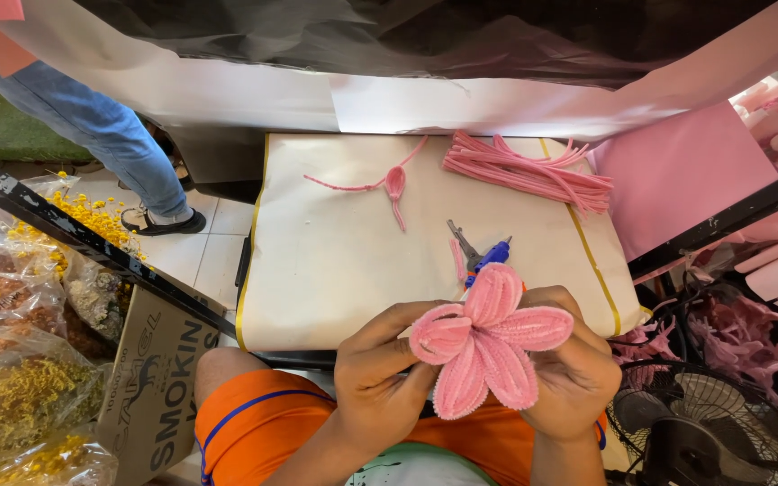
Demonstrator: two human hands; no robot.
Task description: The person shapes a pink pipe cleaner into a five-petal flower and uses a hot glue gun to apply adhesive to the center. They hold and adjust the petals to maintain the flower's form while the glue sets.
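Note:
A pink pipe-cleaner flower (pixel 488 346) with several fuzzy petals is held up in front of me. My left hand (pixel 378 382) pinches its left petal, and my right hand (pixel 576 369) grips it from the right and behind. On the cream work board (pixel 335 261) lie blue-handled pliers (pixel 479 254), a single shaped pink petal with trailing stems (pixel 394 183) and a bundle of straight pink pipe cleaners (pixel 533 171).
Bags of dried yellow and brown flowers (pixel 20 360) and a cardboard box (pixel 155 378) stand at left. Another person's leg in jeans (pixel 110 135) is at upper left. A black fan (pixel 704 423) and pink material fill the right side.

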